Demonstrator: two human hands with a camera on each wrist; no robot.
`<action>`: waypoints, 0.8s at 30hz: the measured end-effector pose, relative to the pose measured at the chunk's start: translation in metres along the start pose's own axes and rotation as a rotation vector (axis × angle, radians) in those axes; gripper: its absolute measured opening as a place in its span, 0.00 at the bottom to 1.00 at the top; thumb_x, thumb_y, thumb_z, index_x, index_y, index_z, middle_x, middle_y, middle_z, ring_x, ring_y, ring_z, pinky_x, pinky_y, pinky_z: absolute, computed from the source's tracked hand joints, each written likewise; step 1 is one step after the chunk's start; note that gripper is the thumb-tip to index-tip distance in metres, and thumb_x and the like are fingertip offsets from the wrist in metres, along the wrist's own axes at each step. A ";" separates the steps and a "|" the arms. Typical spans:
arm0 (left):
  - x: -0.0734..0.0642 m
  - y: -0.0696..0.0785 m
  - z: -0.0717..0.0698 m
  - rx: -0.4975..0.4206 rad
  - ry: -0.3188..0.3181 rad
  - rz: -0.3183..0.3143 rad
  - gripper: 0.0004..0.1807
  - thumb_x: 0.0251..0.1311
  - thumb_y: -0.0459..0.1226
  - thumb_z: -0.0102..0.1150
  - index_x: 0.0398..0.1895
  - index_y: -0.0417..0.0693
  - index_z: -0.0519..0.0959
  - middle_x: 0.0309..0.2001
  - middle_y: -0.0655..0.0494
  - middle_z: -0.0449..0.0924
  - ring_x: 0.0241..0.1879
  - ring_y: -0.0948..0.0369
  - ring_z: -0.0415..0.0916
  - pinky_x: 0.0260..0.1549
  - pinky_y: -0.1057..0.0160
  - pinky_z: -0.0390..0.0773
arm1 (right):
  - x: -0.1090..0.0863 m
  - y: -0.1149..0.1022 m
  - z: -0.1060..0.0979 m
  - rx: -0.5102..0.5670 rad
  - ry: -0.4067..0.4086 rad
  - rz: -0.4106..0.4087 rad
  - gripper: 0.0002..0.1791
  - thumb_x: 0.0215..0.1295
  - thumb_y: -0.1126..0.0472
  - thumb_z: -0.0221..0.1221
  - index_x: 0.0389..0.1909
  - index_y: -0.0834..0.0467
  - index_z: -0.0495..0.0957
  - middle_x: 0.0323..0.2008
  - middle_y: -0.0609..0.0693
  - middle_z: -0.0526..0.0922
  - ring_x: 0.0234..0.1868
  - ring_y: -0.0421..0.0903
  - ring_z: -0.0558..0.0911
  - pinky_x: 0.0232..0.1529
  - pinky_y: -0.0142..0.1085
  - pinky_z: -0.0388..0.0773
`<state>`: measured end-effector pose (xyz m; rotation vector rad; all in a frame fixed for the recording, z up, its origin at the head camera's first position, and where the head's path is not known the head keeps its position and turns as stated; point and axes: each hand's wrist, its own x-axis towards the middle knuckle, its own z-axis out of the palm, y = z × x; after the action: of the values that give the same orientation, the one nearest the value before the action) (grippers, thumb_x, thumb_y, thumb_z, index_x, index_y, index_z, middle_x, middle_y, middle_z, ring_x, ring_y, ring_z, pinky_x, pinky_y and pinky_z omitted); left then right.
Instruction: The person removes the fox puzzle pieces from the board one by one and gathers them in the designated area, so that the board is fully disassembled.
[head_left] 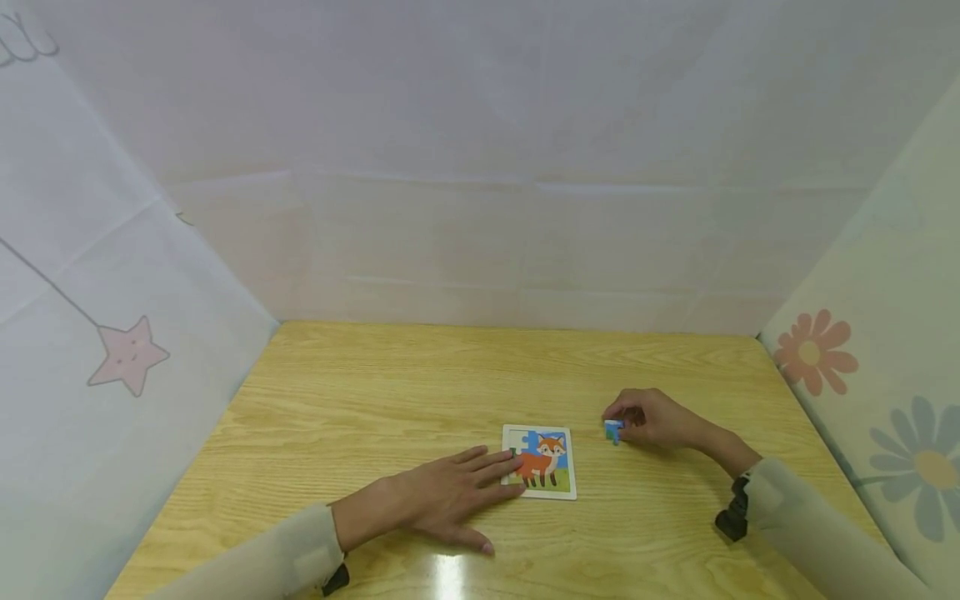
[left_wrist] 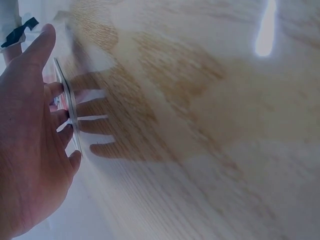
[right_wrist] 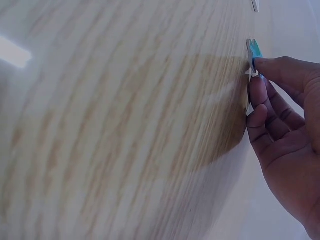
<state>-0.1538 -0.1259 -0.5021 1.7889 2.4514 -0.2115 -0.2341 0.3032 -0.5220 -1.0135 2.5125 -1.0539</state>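
At the near centre of the wooden table (head_left: 345,392), clock directions taken from the middle of the puzzle board (head_left: 573,467) in the head view: the board lies flat, white rim outward, its fox picture (head_left: 550,450) upright to the wearer. A pale patch (head_left: 516,437) without print shows at 10 to 11 o'clock; its lower extent cannot be judged, as fingers cover that side. The left hand (head_left: 450,492) comes in between 8 and 9 o'clock, spread wide, fingers nearly straight, fingertips resting on the board's left part and the thumb off it, towards 7 o'clock. Reading: this light contact probably steadies the board against sliding, and entry from the side leaves the fox mostly uncovered. The right hand (head_left: 652,419) is narrow, between 2 and 3 o'clock, well apart from the board. Thumb and fingers pinch a blue-and-green puzzle piece (head_left: 612,431) on the side facing the board. The grip takes an edge, presumably so that most of the printed face stays free. Right wrist view: the piece is seen nearly edge-on, just beside the tabletop; cannot tell whether it touches, nor whether the curled fingers hide another piece.
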 end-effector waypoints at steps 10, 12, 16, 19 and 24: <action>0.000 -0.001 0.000 0.003 0.003 0.005 0.47 0.75 0.73 0.31 0.87 0.58 0.52 0.87 0.50 0.45 0.85 0.53 0.44 0.82 0.50 0.53 | 0.008 -0.006 -0.002 -0.051 0.026 -0.053 0.16 0.65 0.71 0.71 0.53 0.61 0.86 0.45 0.52 0.87 0.37 0.41 0.80 0.37 0.32 0.81; 0.000 -0.001 0.000 0.000 0.003 0.003 0.47 0.75 0.73 0.32 0.87 0.58 0.52 0.87 0.50 0.45 0.85 0.53 0.45 0.82 0.50 0.53 | 0.014 -0.010 -0.002 -0.058 0.026 -0.079 0.16 0.65 0.72 0.70 0.53 0.61 0.86 0.44 0.53 0.87 0.37 0.42 0.82 0.37 0.33 0.82; 0.000 -0.001 0.000 -0.007 0.006 -0.002 0.47 0.74 0.73 0.33 0.87 0.59 0.52 0.87 0.50 0.44 0.85 0.53 0.44 0.81 0.50 0.53 | 0.025 -0.020 0.001 -0.040 0.001 -0.117 0.16 0.67 0.73 0.68 0.55 0.63 0.85 0.43 0.55 0.86 0.38 0.42 0.84 0.36 0.35 0.83; -0.001 -0.001 0.000 -0.011 0.012 -0.003 0.47 0.74 0.73 0.33 0.87 0.59 0.51 0.87 0.50 0.44 0.85 0.53 0.44 0.81 0.49 0.53 | 0.033 -0.028 0.005 -0.020 -0.021 -0.130 0.16 0.68 0.72 0.68 0.56 0.63 0.85 0.43 0.56 0.86 0.38 0.42 0.84 0.36 0.36 0.83; 0.001 -0.002 0.000 -0.031 0.013 0.000 0.48 0.74 0.73 0.34 0.88 0.59 0.50 0.87 0.49 0.44 0.85 0.52 0.44 0.82 0.50 0.52 | 0.046 -0.037 0.012 0.009 -0.045 -0.128 0.16 0.69 0.71 0.68 0.57 0.63 0.85 0.44 0.55 0.87 0.40 0.45 0.85 0.37 0.39 0.84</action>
<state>-0.1559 -0.1260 -0.5018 1.7831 2.4501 -0.1620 -0.2434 0.2472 -0.5023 -1.1958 2.4324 -1.0636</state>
